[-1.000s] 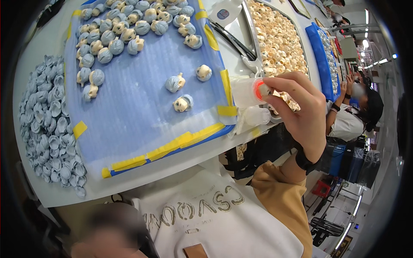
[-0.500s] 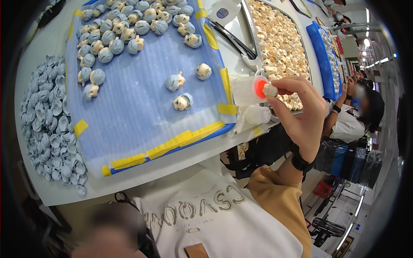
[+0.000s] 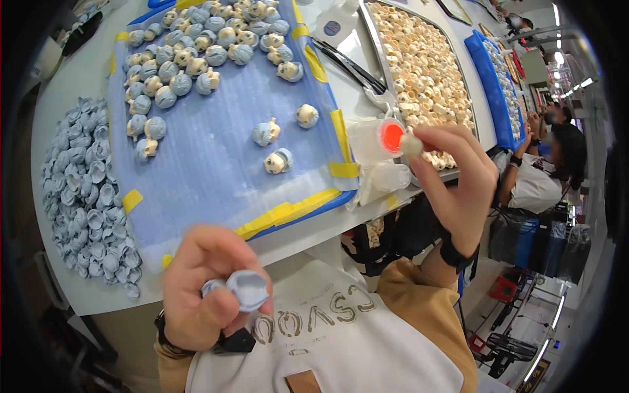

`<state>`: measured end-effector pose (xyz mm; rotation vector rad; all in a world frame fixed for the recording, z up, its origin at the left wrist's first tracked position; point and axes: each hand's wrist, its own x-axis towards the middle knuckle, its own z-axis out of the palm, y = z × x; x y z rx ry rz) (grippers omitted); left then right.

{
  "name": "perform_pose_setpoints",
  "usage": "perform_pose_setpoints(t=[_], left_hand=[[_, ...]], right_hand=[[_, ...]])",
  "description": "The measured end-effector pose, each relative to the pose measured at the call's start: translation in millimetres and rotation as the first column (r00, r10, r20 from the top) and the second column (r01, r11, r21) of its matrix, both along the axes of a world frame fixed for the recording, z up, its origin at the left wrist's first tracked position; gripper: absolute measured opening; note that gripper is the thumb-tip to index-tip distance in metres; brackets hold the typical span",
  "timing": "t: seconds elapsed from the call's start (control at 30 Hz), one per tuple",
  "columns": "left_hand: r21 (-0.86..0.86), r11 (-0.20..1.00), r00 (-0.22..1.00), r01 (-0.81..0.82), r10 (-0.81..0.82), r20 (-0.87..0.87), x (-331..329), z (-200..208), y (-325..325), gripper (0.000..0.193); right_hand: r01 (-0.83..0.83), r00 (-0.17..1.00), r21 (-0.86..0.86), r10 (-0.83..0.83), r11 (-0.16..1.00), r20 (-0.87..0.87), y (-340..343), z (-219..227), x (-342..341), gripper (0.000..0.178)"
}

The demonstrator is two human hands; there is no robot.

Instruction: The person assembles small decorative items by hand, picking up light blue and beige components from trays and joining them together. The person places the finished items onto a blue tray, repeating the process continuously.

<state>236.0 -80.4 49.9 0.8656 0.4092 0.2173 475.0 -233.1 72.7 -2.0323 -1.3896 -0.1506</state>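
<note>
My left hand (image 3: 203, 288), raised in front of my chest, is closed on a hollow grey-blue doll hair piece (image 3: 249, 290); a second grey-blue bit shows between its fingers. Between thumb and forefinger, my right hand (image 3: 458, 164) pinches a small cream doll head part (image 3: 411, 145). That part is just right of the mouth of a translucent cup (image 3: 367, 139) with a bright orange-red inside; whether they touch I cannot tell. Three doll heads with grey-blue hair, one of them a doll head (image 3: 278, 161) lying face out, rest on the blue padded tray (image 3: 203, 164).
Finished-looking heads crowd the tray's far end. A heap of grey-blue hair shells (image 3: 88, 196) lies at left. Right of the tray are black tweezers (image 3: 350, 65), a white bottle (image 3: 336, 25), a metal tray (image 3: 386, 49) of cream parts and a small clear cup (image 3: 392, 177). Another person sits farther right.
My left hand has come into view holding the hair piece. My right hand stays by the cup, with the head part turned slightly.
</note>
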Motion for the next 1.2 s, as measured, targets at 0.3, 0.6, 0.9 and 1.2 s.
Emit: perform_pose_setpoints(t=[0.3,0.6,0.9,1.2], left_hand=[[0.045,0.999,0.998,0.019,-0.022,0.057,0.9,-12.0,-1.0,0.045],[0.079,0.995,0.996,0.062,-0.057,-0.064,-2.3,-5.5,1.9,0.039],[0.039,0.999,0.992,-0.01,0.014,-0.128,-3.3,-10.3,-3.6,0.041],[0.235,0.972,0.992,-0.025,-0.005,0.126,-23.9,-36.4,0.1,0.034]], right_hand=[[-0.434,0.835,0.419,0.53,0.797,-0.144,41.4,-14.3,-82.0,0.031],[-0.551,0.827,0.246,0.562,0.797,0.032,48.0,-22.9,-89.1,0.04],[-0.375,0.898,0.09,0.337,0.923,0.285,57.2,-26.5,-107.9,0.043],[-0.326,0.938,0.055,0.316,0.944,0.14,58.1,-28.7,-99.3,0.033]])
